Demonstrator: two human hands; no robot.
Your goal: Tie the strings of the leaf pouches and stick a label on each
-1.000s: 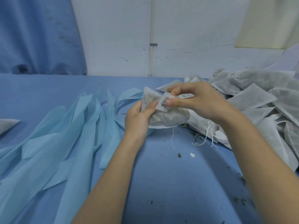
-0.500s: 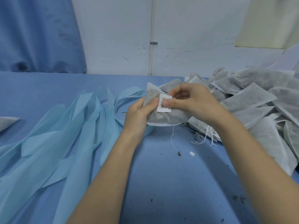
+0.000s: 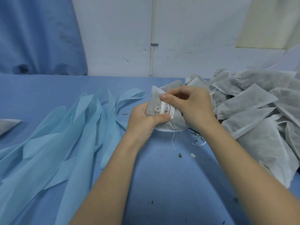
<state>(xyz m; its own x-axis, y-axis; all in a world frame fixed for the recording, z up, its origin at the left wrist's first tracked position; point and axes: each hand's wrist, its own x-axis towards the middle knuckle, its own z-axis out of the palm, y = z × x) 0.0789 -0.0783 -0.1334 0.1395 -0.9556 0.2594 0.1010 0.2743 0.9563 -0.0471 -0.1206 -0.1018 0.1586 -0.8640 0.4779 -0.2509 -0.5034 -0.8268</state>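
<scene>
1. A filled leaf pouch [image 3: 176,122] of whitish non-woven fabric is held just above the counter [image 3: 162,184], near the middle of the view, between both hands.
2. A white barcode label [image 3: 167,109] is seen on the pouch's upper face, and a small loop of white string [image 3: 157,108] lies just beside the label's left edge.
3. A loose end of string [image 3: 173,142] hangs from the pouch's lower edge down to the counter.
4. The pouch is gripped from the left by the left hand [image 3: 144,120]; its fingers are curled under the pouch and its thumb [image 3: 164,117] is pressed onto the label's lower corner.
5. The pouch is covered from above and the right by the right hand [image 3: 191,106]; its fingers are bent, and its thumb tip [image 3: 164,96] is pressed on the pouch's top edge just above the label. What lies under the bent fingers cannot be told.
6. A large pile of similar pouches [image 3: 259,114] is heaped on the right of the counter, just behind and beside the right hand.
7. Bits of dried leaf [image 3: 179,155], a small white scrap [image 3: 192,155] and a short loose string [image 3: 199,144] are scattered on the counter below the held pouch.
8. Long light-blue strips [image 3: 65,143] of thin sheet are spread across the left of the counter.
9. A corner of another whitish piece [image 3: 8,125] is seen at the far left edge.
10. The counter is covered in blue cloth and backed by a white wall [image 3: 186,38] with a thin vertical pipe [image 3: 152,38].
</scene>
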